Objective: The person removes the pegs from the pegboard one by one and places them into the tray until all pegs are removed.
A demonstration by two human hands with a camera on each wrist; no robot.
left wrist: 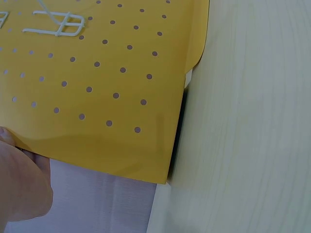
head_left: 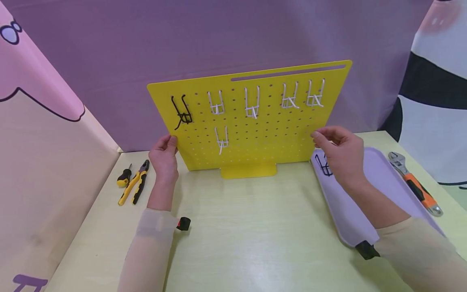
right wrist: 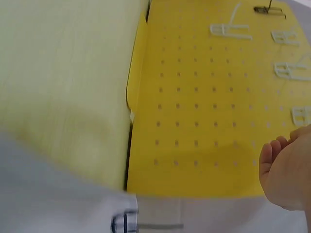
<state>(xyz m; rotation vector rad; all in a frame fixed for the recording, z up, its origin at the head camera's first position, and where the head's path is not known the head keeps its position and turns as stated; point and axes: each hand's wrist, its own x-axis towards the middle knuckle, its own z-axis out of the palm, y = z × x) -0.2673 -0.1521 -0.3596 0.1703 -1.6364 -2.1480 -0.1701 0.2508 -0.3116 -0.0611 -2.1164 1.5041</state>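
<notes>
Gripping pegboard (head_left: 248,132) by left edge with left hand (head_left: 164,158); cannot tell for right hand (head_left: 344,152).
Could tip, shedding hooks (head_left: 252,108), if released unevenly.

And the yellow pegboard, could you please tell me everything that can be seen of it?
The yellow pegboard is a flat panel, perhaps painted metal, with rows of round holes, a long slot near its top edge and a projecting foot below. One black hook and five white hooks hang on it. It stands roughly upright on the table. The left hand grips its left edge; the right hand is by its right edge, contact unclear.
</notes>
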